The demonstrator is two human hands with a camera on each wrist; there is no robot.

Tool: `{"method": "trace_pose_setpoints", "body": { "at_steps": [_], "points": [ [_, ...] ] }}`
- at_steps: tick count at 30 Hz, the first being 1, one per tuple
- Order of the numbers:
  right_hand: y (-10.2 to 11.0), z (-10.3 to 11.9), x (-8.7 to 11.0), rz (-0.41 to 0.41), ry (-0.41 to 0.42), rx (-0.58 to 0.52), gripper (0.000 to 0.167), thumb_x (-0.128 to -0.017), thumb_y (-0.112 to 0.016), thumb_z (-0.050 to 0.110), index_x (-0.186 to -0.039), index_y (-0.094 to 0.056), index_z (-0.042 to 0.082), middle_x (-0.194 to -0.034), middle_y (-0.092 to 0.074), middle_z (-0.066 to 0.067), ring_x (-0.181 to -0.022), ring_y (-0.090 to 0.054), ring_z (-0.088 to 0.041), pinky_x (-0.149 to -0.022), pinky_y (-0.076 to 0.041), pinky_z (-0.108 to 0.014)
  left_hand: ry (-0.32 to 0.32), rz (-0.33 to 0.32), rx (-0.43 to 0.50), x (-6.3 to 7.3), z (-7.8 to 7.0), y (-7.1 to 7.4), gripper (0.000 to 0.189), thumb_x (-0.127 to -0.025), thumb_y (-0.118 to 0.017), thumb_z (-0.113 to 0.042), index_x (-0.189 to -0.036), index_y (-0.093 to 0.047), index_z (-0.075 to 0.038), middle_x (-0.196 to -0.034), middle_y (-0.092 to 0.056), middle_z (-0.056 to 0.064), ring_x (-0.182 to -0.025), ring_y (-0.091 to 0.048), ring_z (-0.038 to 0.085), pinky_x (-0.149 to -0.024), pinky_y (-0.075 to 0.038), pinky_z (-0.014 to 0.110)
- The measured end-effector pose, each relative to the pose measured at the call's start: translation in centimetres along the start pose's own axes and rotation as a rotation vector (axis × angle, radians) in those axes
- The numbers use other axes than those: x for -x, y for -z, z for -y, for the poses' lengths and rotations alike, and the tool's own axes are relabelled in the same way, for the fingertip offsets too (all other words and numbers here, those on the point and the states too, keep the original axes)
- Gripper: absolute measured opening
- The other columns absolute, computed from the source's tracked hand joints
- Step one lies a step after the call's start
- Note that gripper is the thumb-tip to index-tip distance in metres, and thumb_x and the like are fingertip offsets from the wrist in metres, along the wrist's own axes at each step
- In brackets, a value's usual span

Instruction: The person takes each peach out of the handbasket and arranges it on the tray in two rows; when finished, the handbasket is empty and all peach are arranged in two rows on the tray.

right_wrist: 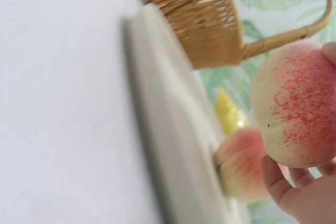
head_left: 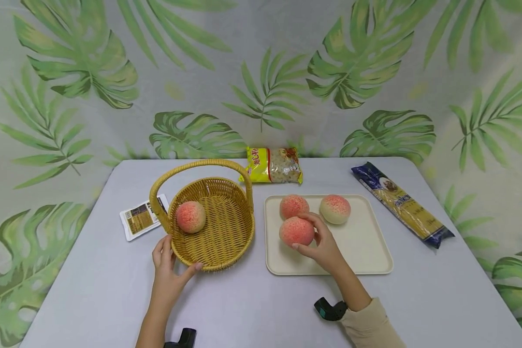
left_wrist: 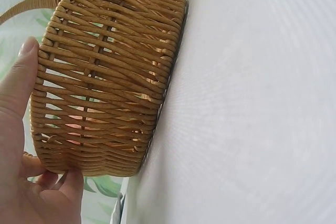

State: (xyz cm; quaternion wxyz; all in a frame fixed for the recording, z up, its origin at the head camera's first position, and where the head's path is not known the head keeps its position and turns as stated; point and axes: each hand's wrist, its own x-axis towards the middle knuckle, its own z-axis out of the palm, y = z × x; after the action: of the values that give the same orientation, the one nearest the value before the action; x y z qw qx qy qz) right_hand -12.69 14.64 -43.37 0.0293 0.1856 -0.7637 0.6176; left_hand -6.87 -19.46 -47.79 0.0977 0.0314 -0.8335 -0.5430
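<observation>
My right hand (head_left: 323, 244) grips a pink-and-cream peach (head_left: 297, 231), held above the cream tray (head_left: 356, 251). In the right wrist view this peach (right_wrist: 299, 106) is raised clear of the tray, with fingers around its side. Two other peaches sit on the tray, one at the back left (head_left: 293, 205) and one to its right (head_left: 335, 209). My left hand (head_left: 168, 266) holds the near left rim of a wicker basket (head_left: 217, 241), thumb on the rim and fingers around its side. One peach (head_left: 191, 217) lies inside the basket at the left, under its arched handle (head_left: 200, 164).
A yellow snack bag (head_left: 274, 165) lies at the table's back edge, behind the basket and tray. A long blue-and-gold pasta packet (head_left: 402, 204) lies right of the tray. A flat white-and-brown pouch (head_left: 142, 218) is left of the basket, partly behind its handle.
</observation>
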Motion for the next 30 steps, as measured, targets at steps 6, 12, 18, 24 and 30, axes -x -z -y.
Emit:
{"method": "trace_pose_setpoints", "body": {
  "at_steps": [6, 12, 18, 24, 30],
  "points": [
    [0.4, -1.8, 1.6, -0.006, -0.088, 0.104, 0.059, -0.069, -0.072, -0.005, -0.121, -0.044, -0.006, -0.123, -0.037, -0.019, -0.11, -0.038, -0.022, -0.09, -0.043, -0.037, 0.003, -0.004, -0.02, 0.0, 0.0, 0.0, 0.099, -0.072, -0.076, -0.015, -0.144, -0.009, -0.004, -0.139, -0.005, 0.014, -0.129, -0.018, 0.028, -0.106, -0.024, 0.033],
    [0.3, -2.5, 1.8, -0.034, -0.115, 0.092, 0.061, -0.07, -0.073, -0.003, -0.123, -0.044, -0.004, -0.125, -0.036, -0.018, -0.113, -0.036, -0.025, -0.095, -0.038, -0.024, 0.013, -0.007, -0.031, -0.1, 0.2, 0.0, 0.1, -0.071, -0.077, -0.015, -0.144, -0.009, -0.005, -0.139, -0.005, 0.014, -0.128, -0.019, 0.028, -0.106, -0.024, 0.029],
    [0.6, -2.4, 1.8, -0.012, -0.158, 0.08, 0.063, -0.074, -0.071, -0.001, -0.127, -0.038, -0.005, -0.128, -0.033, -0.019, -0.112, -0.037, -0.028, -0.093, -0.035, -0.012, 0.011, -0.014, -0.025, -0.1, 0.2, 0.0, 0.1, -0.071, -0.077, -0.015, -0.144, -0.009, -0.004, -0.139, -0.005, 0.014, -0.128, -0.019, 0.027, -0.105, -0.023, 0.022],
    [1.0, -1.8, 1.7, 0.065, -0.133, 0.087, 0.066, -0.074, -0.069, -0.004, -0.13, -0.033, -0.008, -0.13, -0.03, -0.024, -0.117, -0.034, -0.034, -0.099, -0.032, -0.017, 0.0, -0.005, -0.014, -0.1, 0.2, 0.0, 0.1, -0.071, -0.077, -0.015, -0.143, -0.009, -0.003, -0.14, -0.004, 0.015, -0.129, -0.019, 0.029, -0.105, -0.024, 0.027],
    [1.1, 0.0, 1.3, 0.036, -0.007, 0.161, 0.063, -0.072, -0.069, -0.004, -0.127, -0.038, -0.008, -0.13, -0.034, -0.026, -0.121, -0.028, -0.036, -0.103, -0.022, -0.057, 0.027, 0.004, -0.013, 0.1, -1.4, 0.1, 0.098, -0.072, -0.076, -0.01, -0.142, -0.009, 0.002, -0.139, -0.004, 0.018, -0.128, -0.019, 0.031, -0.106, -0.024, 0.034]
  ]
}}
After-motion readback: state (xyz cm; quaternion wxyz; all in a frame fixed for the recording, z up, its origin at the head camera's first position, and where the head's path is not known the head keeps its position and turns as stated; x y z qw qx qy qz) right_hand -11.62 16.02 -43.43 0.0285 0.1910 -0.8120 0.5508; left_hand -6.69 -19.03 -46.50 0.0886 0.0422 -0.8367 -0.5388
